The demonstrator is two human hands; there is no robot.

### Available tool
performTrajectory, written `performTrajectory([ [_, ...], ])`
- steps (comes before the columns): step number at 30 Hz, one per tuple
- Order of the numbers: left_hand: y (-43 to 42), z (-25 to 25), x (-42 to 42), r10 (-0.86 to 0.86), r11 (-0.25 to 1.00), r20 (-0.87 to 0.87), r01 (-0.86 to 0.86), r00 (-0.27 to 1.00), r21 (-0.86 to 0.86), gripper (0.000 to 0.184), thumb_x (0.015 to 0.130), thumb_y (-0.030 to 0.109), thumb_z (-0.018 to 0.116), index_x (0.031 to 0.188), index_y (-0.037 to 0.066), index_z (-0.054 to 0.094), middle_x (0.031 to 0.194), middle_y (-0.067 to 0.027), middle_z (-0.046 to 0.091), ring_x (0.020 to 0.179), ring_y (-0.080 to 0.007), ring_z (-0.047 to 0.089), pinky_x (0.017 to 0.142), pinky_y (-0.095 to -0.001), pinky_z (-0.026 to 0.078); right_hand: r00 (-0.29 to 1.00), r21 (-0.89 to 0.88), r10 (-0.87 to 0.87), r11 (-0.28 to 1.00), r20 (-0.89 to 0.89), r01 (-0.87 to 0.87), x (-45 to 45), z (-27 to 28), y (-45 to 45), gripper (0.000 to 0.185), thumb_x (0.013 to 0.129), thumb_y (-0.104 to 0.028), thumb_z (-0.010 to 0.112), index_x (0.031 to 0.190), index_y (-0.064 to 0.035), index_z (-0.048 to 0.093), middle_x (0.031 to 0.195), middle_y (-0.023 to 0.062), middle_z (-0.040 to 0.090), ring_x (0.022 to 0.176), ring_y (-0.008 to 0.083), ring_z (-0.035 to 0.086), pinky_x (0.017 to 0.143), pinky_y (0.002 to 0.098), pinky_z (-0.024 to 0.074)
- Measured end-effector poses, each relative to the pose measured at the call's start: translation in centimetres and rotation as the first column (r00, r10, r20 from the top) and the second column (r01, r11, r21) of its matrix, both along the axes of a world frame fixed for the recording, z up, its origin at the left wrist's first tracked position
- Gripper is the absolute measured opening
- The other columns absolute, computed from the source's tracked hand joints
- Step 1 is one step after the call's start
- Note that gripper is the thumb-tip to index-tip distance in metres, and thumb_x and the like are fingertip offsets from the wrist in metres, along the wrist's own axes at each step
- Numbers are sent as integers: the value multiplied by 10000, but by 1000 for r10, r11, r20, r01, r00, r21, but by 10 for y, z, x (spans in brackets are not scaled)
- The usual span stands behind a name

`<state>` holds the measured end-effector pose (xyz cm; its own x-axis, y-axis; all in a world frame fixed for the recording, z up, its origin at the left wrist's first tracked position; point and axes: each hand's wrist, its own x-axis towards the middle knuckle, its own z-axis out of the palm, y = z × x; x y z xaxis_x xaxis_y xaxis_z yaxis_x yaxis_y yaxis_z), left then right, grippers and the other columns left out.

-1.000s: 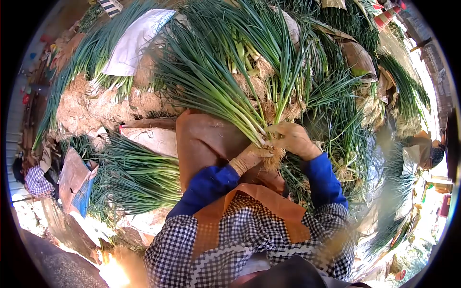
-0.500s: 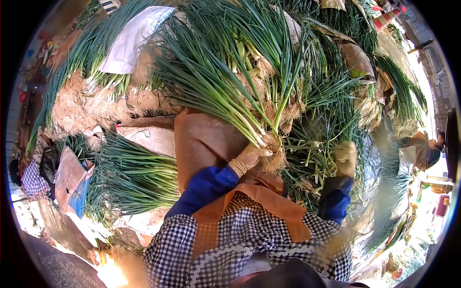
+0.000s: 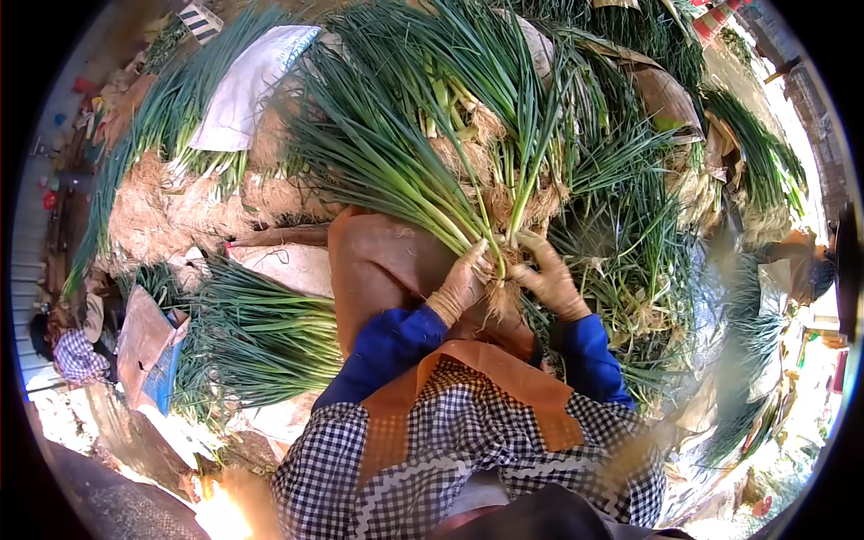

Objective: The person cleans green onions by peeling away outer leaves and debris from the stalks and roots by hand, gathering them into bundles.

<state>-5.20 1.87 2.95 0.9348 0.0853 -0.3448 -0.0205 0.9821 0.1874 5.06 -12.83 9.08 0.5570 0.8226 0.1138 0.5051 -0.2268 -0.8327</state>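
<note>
My left hand (image 3: 461, 286), in a tan glove, is closed round the white root ends of a bunch of green onions (image 3: 423, 202) above my lap. Its long green leaves fan out toward the upper left. My right hand (image 3: 551, 277), gloved too, has its fingers closed on stems at the right side of the same root ends. Pale stringy roots (image 3: 501, 301) hang down between both hands. The brown apron (image 3: 378, 256) lies under the bunch.
More green onions (image 3: 270, 333) lie at my left. A rooty heap (image 3: 171, 211) stands beyond, partly under a white sack (image 3: 252, 90). Loose leaves (image 3: 648, 297) cover the right side. A person (image 3: 79, 353) is at far left, another (image 3: 805, 270) at far right.
Half a second ago my right hand was away over the loose leaves at the right. It has come back to the bunch and closed on stems there. My left hand still holds the root ends.
</note>
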Motion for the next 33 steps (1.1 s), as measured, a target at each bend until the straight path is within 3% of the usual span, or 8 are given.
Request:
performTrajectory([
  [7,0,26,3,-42,926,-15,44,999,374,215,868,155,551,1046,35,556,801,-46,616,651,-147,587,571,-264,495,867,11,-125,991,483,137,-5,3,40,551,718,-99,657,1235,-66,469,1272,152,447,1123,323,455,937,388,377],
  [12,9,-9,7,-90,942,-192,146,977,301,143,849,158,586,924,37,584,703,-8,555,553,-103,508,536,-227,469,854,185,-78,983,514,-21,5,15,16,325,687,-121,652,1011,-113,628,1207,114,515,1152,307,450,931,410,376],
  [16,3,-8,9,-128,976,-49,134,991,169,162,868,157,544,954,26,585,770,-50,602,622,-134,567,528,-264,492,842,-115,159,987,515,-116,-8,37,6,120,672,-123,651,789,-99,640,1174,102,541,1191,331,414,941,420,376],
  [25,12,1,9,-9,989,-111,26,994,146,186,879,147,523,988,2,563,791,-119,634,633,-189,613,508,-281,513,662,556,736,611,-139,-563,31,41,-90,32,765,-52,641,786,-48,616,1014,134,610,1093,329,518,983,492,353],
  [27,11,-3,8,-6,988,-100,22,995,155,182,878,147,524,985,5,564,791,-112,633,638,-190,613,513,-280,515,802,448,423,866,-423,-221,63,29,-147,122,821,-180,620,779,-66,631,974,113,623,1064,312,534,959,484,369],
  [28,15,-8,8,7,987,-89,7,996,158,178,878,146,525,982,8,565,791,-106,632,642,-190,614,518,-279,516,833,-17,-305,942,-462,335,44,51,-136,172,842,-225,598,760,-78,637,1042,108,612,1066,266,529,956,443,373],
  [32,12,-25,11,2,962,-153,40,988,269,262,873,151,525,1081,-6,556,900,-130,641,679,-185,607,563,-280,514,863,-275,-498,844,-87,460,45,-4,-92,409,907,-223,487,1283,-69,443,1297,165,458,1225,261,413,1039,352,308],
  [33,11,-16,7,-27,959,-94,53,995,277,311,867,154,532,1133,-8,536,973,-144,632,723,-192,609,602,-286,516,864,-170,-422,906,-276,388,38,-6,-64,431,912,-221,482,1304,-57,408,1312,176,436,1239,266,393,1047,351,294],
])
